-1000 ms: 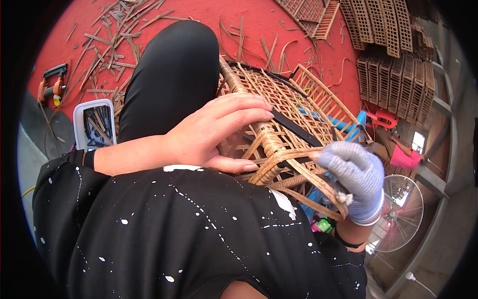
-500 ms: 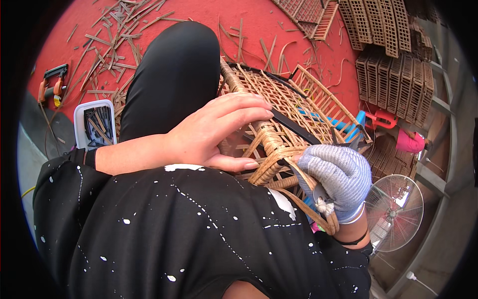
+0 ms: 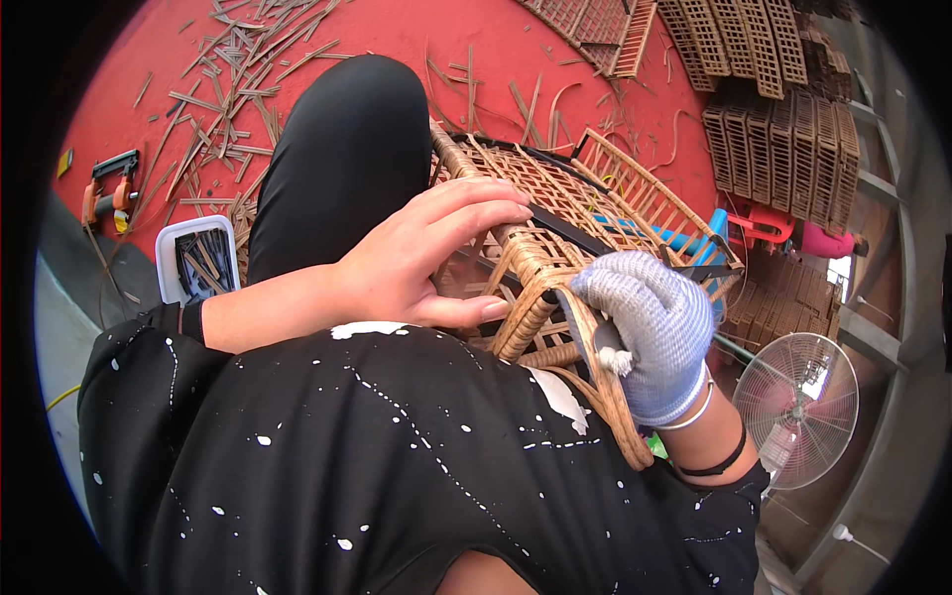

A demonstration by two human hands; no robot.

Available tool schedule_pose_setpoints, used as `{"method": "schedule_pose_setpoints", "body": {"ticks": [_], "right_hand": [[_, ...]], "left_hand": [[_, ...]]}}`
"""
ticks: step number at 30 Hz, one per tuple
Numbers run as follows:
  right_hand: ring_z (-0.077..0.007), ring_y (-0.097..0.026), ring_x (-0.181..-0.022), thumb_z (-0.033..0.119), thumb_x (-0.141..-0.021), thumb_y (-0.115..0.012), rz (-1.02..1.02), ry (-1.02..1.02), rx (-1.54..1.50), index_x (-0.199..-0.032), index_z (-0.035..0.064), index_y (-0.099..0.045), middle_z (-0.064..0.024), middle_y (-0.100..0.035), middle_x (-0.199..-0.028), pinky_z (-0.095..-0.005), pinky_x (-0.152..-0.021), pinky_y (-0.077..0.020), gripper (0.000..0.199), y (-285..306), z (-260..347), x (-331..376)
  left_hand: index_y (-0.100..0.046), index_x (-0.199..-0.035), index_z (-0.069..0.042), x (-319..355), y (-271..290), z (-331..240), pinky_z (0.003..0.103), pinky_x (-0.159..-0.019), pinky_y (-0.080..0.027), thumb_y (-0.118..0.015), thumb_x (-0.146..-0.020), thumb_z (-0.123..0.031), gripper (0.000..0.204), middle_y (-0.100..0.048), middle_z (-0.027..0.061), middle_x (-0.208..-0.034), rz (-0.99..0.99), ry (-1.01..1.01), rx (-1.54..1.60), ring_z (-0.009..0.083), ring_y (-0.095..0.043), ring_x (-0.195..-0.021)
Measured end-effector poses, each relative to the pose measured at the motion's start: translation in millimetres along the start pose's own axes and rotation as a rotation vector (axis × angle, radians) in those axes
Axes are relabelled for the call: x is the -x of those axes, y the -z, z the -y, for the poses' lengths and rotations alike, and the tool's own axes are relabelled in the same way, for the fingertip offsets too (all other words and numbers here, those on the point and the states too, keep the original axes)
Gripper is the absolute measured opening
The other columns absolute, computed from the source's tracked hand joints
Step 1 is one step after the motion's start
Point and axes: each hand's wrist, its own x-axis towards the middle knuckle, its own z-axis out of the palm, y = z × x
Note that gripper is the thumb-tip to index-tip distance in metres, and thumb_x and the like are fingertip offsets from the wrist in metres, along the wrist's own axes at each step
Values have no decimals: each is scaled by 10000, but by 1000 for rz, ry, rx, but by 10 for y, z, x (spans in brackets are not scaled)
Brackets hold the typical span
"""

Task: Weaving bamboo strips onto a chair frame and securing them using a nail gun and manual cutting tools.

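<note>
Wicker frame (image 3: 565,238) rests on the lap: judged light, stiff, best gripped at the wrapped corner post. Left hand (image 3: 421,263) lies open, steadying it; gloved right hand (image 3: 650,332) is closed around a loose cane strip (image 3: 605,382).

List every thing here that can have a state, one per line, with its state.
left hand: bare, fingers spread, resting on the wicker frame
right hand: gloved, closed around a flat cane strip
wicker frame: partly woven, tilted across the lap
cane strip: bent, loose at its lower end
white tray: on the floor, filled with small pieces
fan: upright; spinning or not, cannot tell
</note>
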Motion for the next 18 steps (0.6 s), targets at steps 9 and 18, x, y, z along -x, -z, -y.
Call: {"method": "schedule_pose_setpoints", "body": {"ticks": [9, 18], "right_hand": [[-276, -609, -608, 203, -774, -651, -193, -68, 164, -863, 101, -598, -88, -568, -803, -356, -527, -490, 145, -132, 131, 96], [-221, -645, -614, 168, -793, -728, -859, -254, -52, -971, 69, -681, -84, -664, -872, -310, -540, -509, 209, -146, 135, 932]], "left_hand": [[-478, -1291, -9, -22, 24, -87, 432, -1036, -374, -705, -778, -291, 628, -481, 197, -1306, 26, 9, -86, 357, -467, -1227], [-459, -1290, 1, -9, 10, -422, 435, -1013, -392, -648, -829, -189, 533, -511, 215, -1271, -18, 21, -199, 377, -490, -1194]]}}
